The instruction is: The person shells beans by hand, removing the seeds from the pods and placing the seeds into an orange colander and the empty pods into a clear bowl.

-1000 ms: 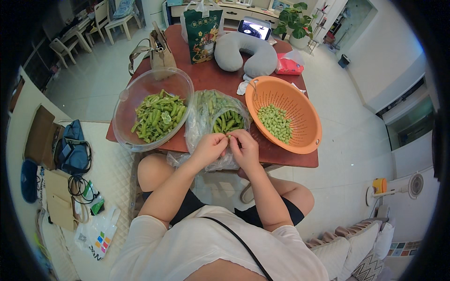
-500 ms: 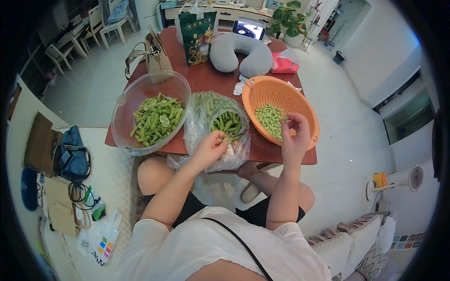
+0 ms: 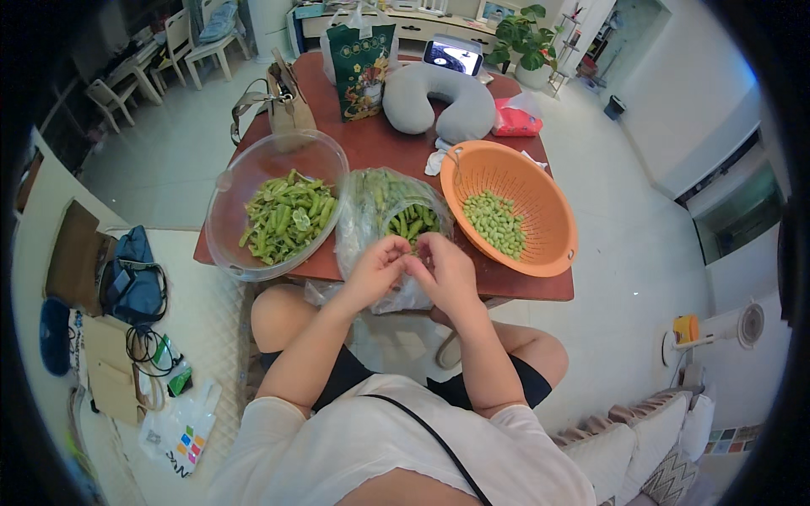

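Observation:
My left hand (image 3: 380, 270) and my right hand (image 3: 445, 271) meet, fingertips pinched together, just over the near side of a clear plastic bag (image 3: 354, 232). Between the fingers is a green bean pod, mostly hidden by them. More whole green pods (image 3: 412, 221) show in the bag's opening. To the left, a clear plastic basin (image 3: 221, 223) holds a heap of green pods (image 3: 285, 218), some split. On the right an orange colander (image 3: 550, 228) has shelled pale green beans (image 3: 495, 223) lying in it.
All this rests on a reddish-brown table (image 3: 359, 143). Farther back are a tan handbag (image 3: 289, 110), a green shopping bag (image 3: 364, 74), a grey neck pillow (image 3: 409, 105), a propped phone (image 3: 453, 57) and a red tissue pack (image 3: 516, 118). My knees are under its near edge.
My right hand has moved left from the colander to join my left hand over the bag. The beans in the colander lie in full view. The whole view has shifted slightly.

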`<action>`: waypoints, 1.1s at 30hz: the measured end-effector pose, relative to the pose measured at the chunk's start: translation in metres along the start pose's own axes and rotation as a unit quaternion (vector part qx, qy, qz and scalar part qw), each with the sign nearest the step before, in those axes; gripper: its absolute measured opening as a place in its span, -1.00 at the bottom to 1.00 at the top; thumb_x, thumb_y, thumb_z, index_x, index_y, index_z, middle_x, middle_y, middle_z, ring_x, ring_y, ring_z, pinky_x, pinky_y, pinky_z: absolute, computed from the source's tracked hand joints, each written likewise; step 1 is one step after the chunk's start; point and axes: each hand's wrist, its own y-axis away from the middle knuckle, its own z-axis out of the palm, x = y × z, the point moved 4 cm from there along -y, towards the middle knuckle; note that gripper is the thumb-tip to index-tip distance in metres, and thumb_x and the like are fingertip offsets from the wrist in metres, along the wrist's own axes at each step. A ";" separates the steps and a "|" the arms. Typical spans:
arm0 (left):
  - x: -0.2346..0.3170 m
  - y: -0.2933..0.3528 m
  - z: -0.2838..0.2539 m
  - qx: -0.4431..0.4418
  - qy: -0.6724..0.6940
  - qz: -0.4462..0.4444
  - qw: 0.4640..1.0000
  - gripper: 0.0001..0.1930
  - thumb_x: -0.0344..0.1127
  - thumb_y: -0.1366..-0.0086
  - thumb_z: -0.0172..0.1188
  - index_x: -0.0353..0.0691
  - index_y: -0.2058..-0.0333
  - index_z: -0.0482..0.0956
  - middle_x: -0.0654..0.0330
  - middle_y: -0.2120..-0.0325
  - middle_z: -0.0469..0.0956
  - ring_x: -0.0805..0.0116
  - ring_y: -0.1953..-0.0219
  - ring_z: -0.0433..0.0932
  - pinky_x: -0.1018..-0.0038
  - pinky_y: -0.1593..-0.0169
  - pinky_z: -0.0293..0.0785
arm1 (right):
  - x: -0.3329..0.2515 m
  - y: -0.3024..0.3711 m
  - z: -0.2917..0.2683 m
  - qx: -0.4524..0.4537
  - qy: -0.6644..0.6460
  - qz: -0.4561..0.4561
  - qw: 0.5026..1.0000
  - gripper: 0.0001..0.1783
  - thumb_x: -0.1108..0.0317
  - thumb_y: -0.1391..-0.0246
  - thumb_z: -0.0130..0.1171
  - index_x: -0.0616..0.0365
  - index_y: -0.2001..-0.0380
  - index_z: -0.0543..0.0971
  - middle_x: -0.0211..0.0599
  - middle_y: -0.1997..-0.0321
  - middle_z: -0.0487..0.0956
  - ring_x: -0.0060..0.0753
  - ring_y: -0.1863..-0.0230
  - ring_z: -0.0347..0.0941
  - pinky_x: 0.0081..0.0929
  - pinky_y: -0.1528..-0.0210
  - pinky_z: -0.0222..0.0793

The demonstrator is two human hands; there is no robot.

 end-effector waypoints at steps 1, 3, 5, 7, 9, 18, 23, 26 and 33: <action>-0.001 -0.001 0.001 -0.015 -0.014 0.011 1.000 -0.91 -0.42 -0.28 -0.08 -0.21 0.24 0.29 0.34 0.57 0.40 0.70 0.68 0.21 0.72 0.64 0.12 | 0.005 -0.001 0.006 -0.012 0.018 -0.007 1.000 -0.71 0.16 0.01 0.08 0.19 0.45 0.39 -0.15 0.55 0.44 -0.09 0.46 0.41 -0.26 0.46 0.27; -0.003 0.001 0.003 -0.010 -0.010 0.013 1.000 -0.89 -0.43 -0.28 -0.08 -0.21 0.22 0.27 0.34 0.57 0.39 0.69 0.68 0.20 0.72 0.64 0.12 | 0.016 0.000 0.014 -0.035 0.004 0.003 0.999 -0.71 0.16 0.00 0.07 0.19 0.45 0.39 -0.14 0.57 0.43 -0.08 0.48 0.41 -0.25 0.47 0.27; -0.002 0.001 0.003 -0.006 -0.004 0.015 1.000 -0.88 -0.43 -0.28 -0.08 -0.22 0.21 0.25 0.33 0.57 0.38 0.69 0.68 0.20 0.72 0.63 0.11 | 0.024 -0.001 0.022 -0.033 -0.022 -0.009 0.999 -0.74 0.20 -0.04 0.04 0.20 0.47 0.40 -0.11 0.61 0.43 -0.05 0.53 0.40 -0.25 0.50 0.26; 0.002 0.001 0.005 -0.013 -0.027 0.015 0.999 -0.83 -0.44 -0.28 -0.07 -0.23 0.17 0.21 0.33 0.56 0.39 0.65 0.64 0.28 0.70 0.60 0.19 | 0.033 0.001 0.025 -0.036 -0.092 0.002 0.995 -0.76 0.24 -0.05 0.03 0.21 0.49 0.41 -0.12 0.61 0.42 -0.11 0.55 0.40 -0.31 0.50 0.27; 0.004 0.002 0.008 0.012 -0.046 0.035 0.998 -0.84 -0.44 -0.26 -0.04 -0.25 0.19 0.24 0.29 0.55 0.41 0.60 0.63 0.33 0.65 0.58 0.24 | 0.037 0.002 0.027 -0.039 -0.164 0.013 0.986 -0.79 0.27 -0.05 0.02 0.21 0.50 0.42 -0.14 0.61 0.42 -0.17 0.57 0.39 -0.36 0.50 0.27; 0.024 0.007 0.017 0.061 -0.314 0.148 0.936 -0.87 -0.40 -0.15 0.11 -0.30 0.33 0.44 0.18 0.58 0.44 0.44 0.56 0.39 0.53 0.46 0.31 | 0.053 0.006 0.027 -0.015 -0.261 0.030 0.965 -0.84 0.38 -0.04 0.00 0.25 0.51 0.41 -0.29 0.63 0.36 -0.49 0.57 0.28 -0.51 0.50 0.22; 0.021 0.004 0.015 0.035 -0.310 0.141 0.939 -0.87 -0.38 -0.17 0.08 -0.30 0.33 0.44 0.18 0.62 0.44 0.40 0.58 0.38 0.52 0.47 0.30 | 0.052 0.007 0.026 -0.038 -0.311 0.037 0.949 -0.88 0.45 -0.02 -0.01 0.26 0.54 0.37 -0.36 0.63 0.31 -0.55 0.55 0.22 -0.56 0.50 0.19; 0.019 0.003 0.019 0.029 -0.313 0.110 0.943 -0.87 -0.35 -0.21 0.03 -0.30 0.36 0.44 0.20 0.65 0.42 0.41 0.59 0.38 0.52 0.48 0.29 | 0.053 0.007 0.027 -0.036 -0.318 0.034 0.947 -0.89 0.47 -0.02 -0.01 0.26 0.54 0.38 -0.37 0.61 0.31 -0.57 0.54 0.22 -0.57 0.49 0.19; 0.011 0.000 0.020 0.076 -0.305 0.099 0.944 -0.78 -0.28 -0.28 -0.08 -0.30 0.46 0.39 0.19 0.70 0.38 0.39 0.64 0.38 0.47 0.52 0.26 | 0.051 0.004 0.028 -0.039 -0.323 0.036 0.945 -0.91 0.47 -0.02 -0.01 0.26 0.52 0.39 -0.38 0.58 0.34 -0.58 0.51 0.25 -0.59 0.46 0.22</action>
